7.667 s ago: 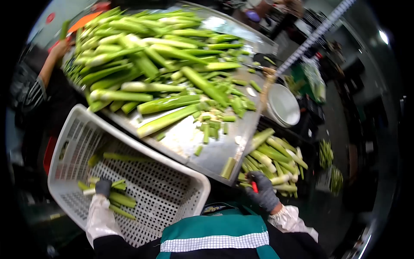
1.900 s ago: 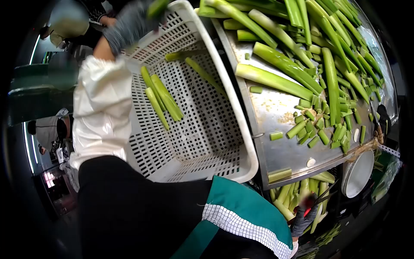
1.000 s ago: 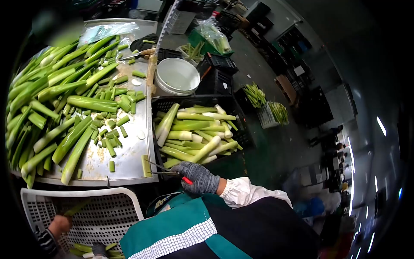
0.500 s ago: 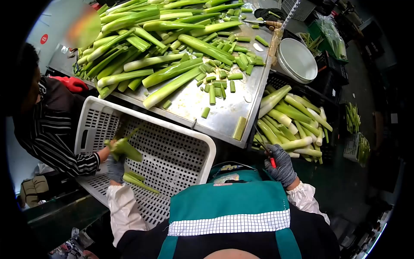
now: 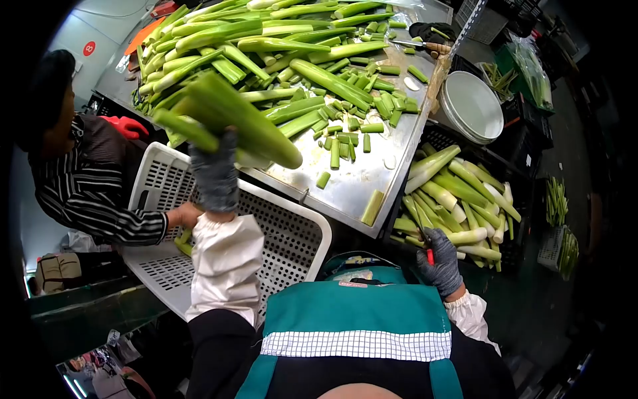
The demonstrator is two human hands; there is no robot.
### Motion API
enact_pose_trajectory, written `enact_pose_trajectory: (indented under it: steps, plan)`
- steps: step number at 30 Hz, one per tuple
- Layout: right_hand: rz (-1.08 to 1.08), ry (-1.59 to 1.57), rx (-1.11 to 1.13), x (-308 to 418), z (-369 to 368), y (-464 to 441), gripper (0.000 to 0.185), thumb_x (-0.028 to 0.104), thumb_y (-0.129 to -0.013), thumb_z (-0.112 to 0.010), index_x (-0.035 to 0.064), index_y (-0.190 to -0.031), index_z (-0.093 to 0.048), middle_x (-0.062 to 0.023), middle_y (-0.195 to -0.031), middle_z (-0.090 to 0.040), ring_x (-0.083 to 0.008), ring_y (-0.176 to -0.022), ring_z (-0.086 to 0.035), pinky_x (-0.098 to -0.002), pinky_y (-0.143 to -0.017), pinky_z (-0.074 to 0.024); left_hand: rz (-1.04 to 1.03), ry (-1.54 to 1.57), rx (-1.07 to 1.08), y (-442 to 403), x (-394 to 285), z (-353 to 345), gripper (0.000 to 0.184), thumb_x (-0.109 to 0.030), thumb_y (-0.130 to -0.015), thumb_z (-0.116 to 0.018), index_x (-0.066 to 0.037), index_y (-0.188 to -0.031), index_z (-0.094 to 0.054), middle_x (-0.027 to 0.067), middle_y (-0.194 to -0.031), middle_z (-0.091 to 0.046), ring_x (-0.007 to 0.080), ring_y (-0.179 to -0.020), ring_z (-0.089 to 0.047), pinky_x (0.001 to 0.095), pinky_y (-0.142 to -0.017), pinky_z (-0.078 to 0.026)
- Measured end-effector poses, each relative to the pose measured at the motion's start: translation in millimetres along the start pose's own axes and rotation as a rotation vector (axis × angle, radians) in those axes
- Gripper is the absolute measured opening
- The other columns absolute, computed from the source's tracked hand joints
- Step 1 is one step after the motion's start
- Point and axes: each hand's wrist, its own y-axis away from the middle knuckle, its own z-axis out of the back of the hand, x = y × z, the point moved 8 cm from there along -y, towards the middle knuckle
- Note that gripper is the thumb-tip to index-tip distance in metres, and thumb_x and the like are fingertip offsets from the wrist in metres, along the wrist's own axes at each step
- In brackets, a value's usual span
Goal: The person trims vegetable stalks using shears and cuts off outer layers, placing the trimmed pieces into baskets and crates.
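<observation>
My left hand, in a grey glove, is closed around thick green stalks, raised above the white perforated basket and the table's near edge. My right hand, also gloved in grey, grips a red-handled tool whose dark blade points up toward the crate of cut stalks. A co-worker's hand is inside the basket's left part, by some green pieces. Long stalks are heaped on the metal table, with short cut pieces near its right side.
A co-worker in a striped sleeve stands at the left. White buckets stand right of the table. A wooden-handled knife lies at the table's far right corner. More stalks are on the floor at the far right.
My left hand has come up out of the basket and now holds thick stalks. The co-worker's hand remains in the basket. My right hand still holds the red-handled tool.
</observation>
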Motion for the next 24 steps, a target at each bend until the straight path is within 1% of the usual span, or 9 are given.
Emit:
enact_pose_trajectory:
  steps: [2,5,7,8,10,14,17,20,24]
  plan:
    - [-0.025,-0.018,-0.008,-5,3,1,0.042,0.008,-0.062,-0.057,0.0030,-0.102,-0.048,-0.0210,-0.088,-0.050,-0.0376,-0.083,-0.050,-0.0396,-0.072,-0.0423,0.022,-0.049,0.142,1,24,-20,0.034,-0.015,-0.074,-0.065,0.000,-0.100,-0.049,0.0068,-0.089,-0.056,0.0148,-0.079,-0.051,0.0291,-0.071,-0.043]
    - [-0.009,-0.029,-0.016,3,5,-8,0.042,0.007,-0.061,-0.057,0.0040,-0.102,-0.048,-0.0209,-0.089,-0.050,-0.0375,-0.082,-0.050,-0.0392,-0.072,-0.0426,0.014,-0.221,0.164,8,50,-32,0.035,-0.012,-0.073,-0.065,-0.001,-0.103,-0.048,0.0061,-0.094,-0.052,0.0149,-0.084,-0.048,0.0284,-0.075,-0.041]
    - [0.064,0.100,-0.007,25,5,-27,0.042,0.004,-0.064,-0.053,0.0024,-0.105,-0.047,-0.0139,-0.088,-0.053,-0.0292,-0.076,-0.053,-0.0318,-0.070,-0.0432,-0.042,-0.179,0.156,10,51,-36,0.035,-0.013,-0.075,-0.063,0.000,-0.102,-0.047,0.0079,-0.092,-0.053,0.0165,-0.081,-0.050,0.0293,-0.073,-0.042]
    - [0.069,0.098,-0.003,25,-1,-38,0.042,0.004,-0.064,-0.053,0.0024,-0.105,-0.047,-0.0139,-0.088,-0.053,-0.0292,-0.076,-0.053,-0.0318,-0.070,-0.0432,-0.096,-0.138,0.146,12,46,-37,0.034,-0.015,-0.076,-0.062,0.001,-0.102,-0.046,0.0097,-0.089,-0.054,0.0182,-0.077,-0.052,0.0302,-0.070,-0.043]
    - [-0.023,-0.136,0.049,15,-21,-66,0.045,0.008,-0.065,-0.053,0.0026,-0.109,-0.045,-0.0152,-0.095,-0.054,-0.0288,-0.082,-0.054,-0.0321,-0.073,-0.0426,-0.150,-0.142,0.125,16,39,-40,0.032,-0.015,-0.077,-0.060,0.001,-0.102,-0.047,0.0102,-0.088,-0.054,0.0183,-0.077,-0.052,0.0300,-0.070,-0.043]
    - [-0.014,-0.351,0.214,51,-64,-139,0.055,0.011,-0.067,-0.054,0.0072,-0.120,-0.039,-0.0129,-0.098,-0.053,-0.0226,-0.081,-0.053,-0.0298,-0.075,-0.0423,-0.061,-0.260,0.203,21,48,-43,0.029,-0.012,-0.078,-0.059,0.000,-0.102,-0.047,0.0082,-0.089,-0.055,0.0159,-0.078,-0.052,0.0275,-0.069,-0.044]
    - [-0.039,-0.520,0.303,88,-97,-192,0.059,0.010,-0.068,-0.054,0.0089,-0.124,-0.035,-0.0139,-0.104,-0.050,-0.0235,-0.083,-0.051,-0.0305,-0.080,-0.0402,0.026,0.046,0.238,28,70,-45,0.026,-0.006,-0.079,-0.056,-0.002,-0.103,-0.048,0.0059,-0.091,-0.056,0.0141,-0.081,-0.053,0.0259,-0.071,-0.044]
    - [0.077,-0.540,0.180,108,-119,-225,0.058,0.009,-0.066,-0.055,0.0047,-0.120,-0.037,-0.0197,-0.108,-0.050,-0.0301,-0.099,-0.049,-0.0314,-0.087,-0.0374,0.023,0.104,0.272,34,78,-49,0.029,-0.006,-0.078,-0.058,-0.003,-0.105,-0.049,0.0043,-0.095,-0.055,0.0121,-0.083,-0.051,0.0252,-0.074,-0.043]
    - [0.062,-0.578,0.254,113,-131,-230,0.058,0.008,-0.066,-0.056,0.0040,-0.120,-0.037,-0.0189,-0.106,-0.051,-0.0286,-0.096,-0.050,-0.0312,-0.086,-0.0381,0.121,0.014,0.308,41,100,-50,0.030,-0.007,-0.078,-0.057,-0.002,-0.107,-0.048,0.0057,-0.093,-0.056,0.0126,-0.083,-0.053,0.0256,-0.074,-0.043]
